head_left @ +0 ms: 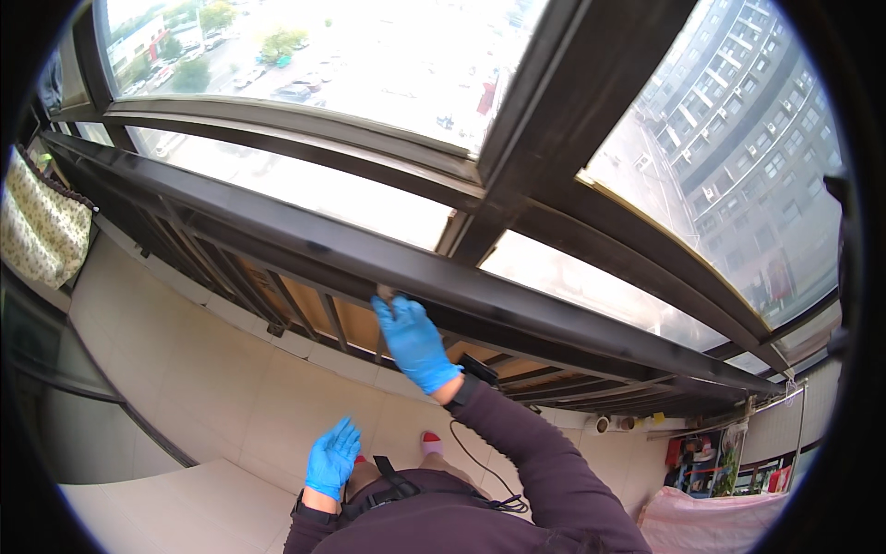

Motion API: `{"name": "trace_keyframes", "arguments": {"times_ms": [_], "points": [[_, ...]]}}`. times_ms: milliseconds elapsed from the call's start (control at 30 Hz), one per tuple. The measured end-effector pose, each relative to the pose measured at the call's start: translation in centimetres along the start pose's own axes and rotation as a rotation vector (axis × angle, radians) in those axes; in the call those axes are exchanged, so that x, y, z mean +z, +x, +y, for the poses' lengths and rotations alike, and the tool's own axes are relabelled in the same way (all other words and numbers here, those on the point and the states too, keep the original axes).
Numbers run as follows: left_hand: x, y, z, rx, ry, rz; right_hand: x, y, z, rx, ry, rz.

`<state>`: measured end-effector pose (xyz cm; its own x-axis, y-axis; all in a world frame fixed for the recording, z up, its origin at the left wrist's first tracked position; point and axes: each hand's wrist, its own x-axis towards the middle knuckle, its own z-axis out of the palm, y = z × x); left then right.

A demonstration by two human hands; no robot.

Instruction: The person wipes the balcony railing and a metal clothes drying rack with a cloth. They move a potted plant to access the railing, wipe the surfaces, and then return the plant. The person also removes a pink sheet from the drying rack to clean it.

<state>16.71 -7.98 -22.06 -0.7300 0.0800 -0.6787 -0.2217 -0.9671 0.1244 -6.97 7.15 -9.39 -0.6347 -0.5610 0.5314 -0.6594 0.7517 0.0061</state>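
Observation:
My right hand (413, 344), in a blue disposable glove, reaches forward to the dark metal railing (325, 239) below the windows. Its fingers pinch a small greyish-brown wad (385, 293), perhaps a cloth or sponge, against the rail's near side. Most of that wad is hidden behind the fingertips. Low in front of my waist, my left hand (333, 457) wears a matching glove. Its fingers are extended and a little blurred, and nothing is in it. Beneath the top rail run dark upright bars (332, 322) with brown panels (356, 325) behind them.
Large dark-framed window panes (311, 62) rise beyond the railing. Pale floor tiles (277, 395) lie under my feet. A patterned cloth (41, 221) hangs at far left. On the right are small pots (597, 424), a cluttered shelf (699, 460) and a pink cloth (706, 512).

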Motion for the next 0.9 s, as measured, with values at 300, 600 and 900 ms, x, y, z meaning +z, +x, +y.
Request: {"name": "trace_keyframes", "arguments": {"times_ms": [300,600,900], "points": [[-6.5,-3.5,5.0,0.138,-0.139,0.132,10.9,13.3,-12.3,-0.125,-0.112,0.150],[-6.7,-4.7,8.2,0.145,-0.075,0.109,9.9,13.6,-12.0,-0.053,0.035,0.077],[-6.6,-2.6,12.3,0.089,-0.058,-0.017,-2.7,-0.9,0.2,0.097,-0.210,-0.079]]}}
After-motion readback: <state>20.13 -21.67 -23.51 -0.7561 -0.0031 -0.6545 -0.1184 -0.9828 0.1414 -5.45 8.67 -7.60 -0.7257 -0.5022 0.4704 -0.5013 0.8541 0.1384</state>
